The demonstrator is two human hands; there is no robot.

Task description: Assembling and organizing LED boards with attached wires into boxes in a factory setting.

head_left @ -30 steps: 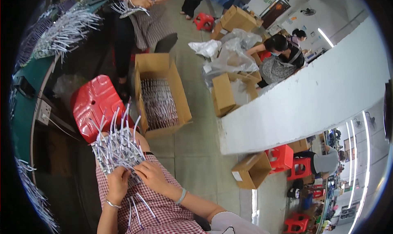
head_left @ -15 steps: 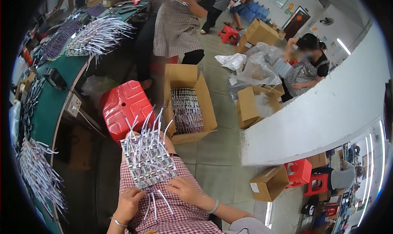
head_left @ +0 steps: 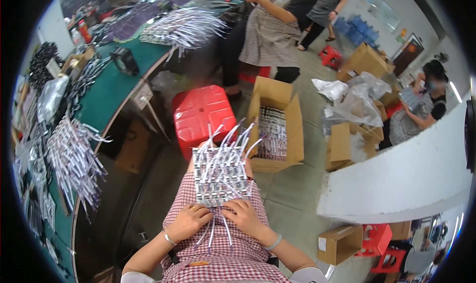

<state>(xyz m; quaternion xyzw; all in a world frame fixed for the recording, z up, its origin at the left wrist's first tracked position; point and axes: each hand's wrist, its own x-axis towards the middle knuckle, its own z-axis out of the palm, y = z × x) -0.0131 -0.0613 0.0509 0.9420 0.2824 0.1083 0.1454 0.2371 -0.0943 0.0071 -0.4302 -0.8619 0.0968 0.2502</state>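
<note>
On my lap, over a red-and-white checked apron point(head_left: 208, 255), rests a circuit board panel point(head_left: 220, 181) made of many small boards. White strip cables point(head_left: 233, 137) with purple ends stick up from its far part, and a few more hang off its near edge. My left hand point(head_left: 188, 222) is closed at the near left corner, its fingertips pinching the edge. At the near right corner my right hand point(head_left: 246, 219) has its fingers bent over the edge, close to a hanging cable. The undersides of both hands' fingertips are hidden.
Ahead stands a red stool point(head_left: 204, 115), with an open carton point(head_left: 295, 129) of similar panels beside it. Left is a green workbench point(head_left: 101, 102) bearing cabled panels point(head_left: 74, 156). Two people work farther off. A white wall point(head_left: 396, 186) and another carton point(head_left: 342, 243) lie to the right.
My view has swung left, so the surroundings sit farther right. My right hand has moved in from beside the near right corner, and its fingers now bend over the panel's edge.
</note>
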